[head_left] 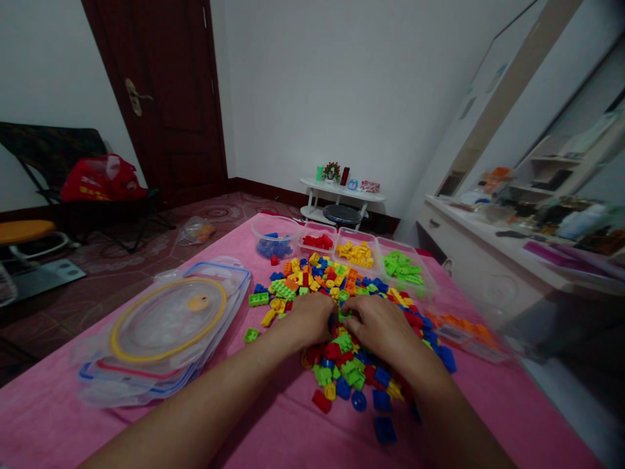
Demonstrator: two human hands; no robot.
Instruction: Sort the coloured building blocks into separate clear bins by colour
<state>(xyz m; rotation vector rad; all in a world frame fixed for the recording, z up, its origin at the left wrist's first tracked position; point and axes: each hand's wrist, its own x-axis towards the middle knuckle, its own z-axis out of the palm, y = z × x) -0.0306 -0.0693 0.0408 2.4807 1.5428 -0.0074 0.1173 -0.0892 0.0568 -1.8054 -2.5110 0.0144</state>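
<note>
A loose heap of toy building bricks (342,348) in red, yellow, green, blue and orange spreads over the middle of the table. My left hand (315,317) is in the heap, its fingers curled down and closed; whatever they hold is hidden. Close beside it, my right hand (378,320) reaches into the same bricks. Its thumb and fingers are bent but apart, and I see nothing held in them. Green bricks (343,342) lie between and just below the two hands.
Behind the heap stand clear containers of blue bricks (274,245), red bricks (317,241), yellow bricks (355,254) and green bricks (403,268). Orange bricks (463,329) fill a container at right. Stacked clear lids (166,319) lie left on the pink cloth (273,423).
</note>
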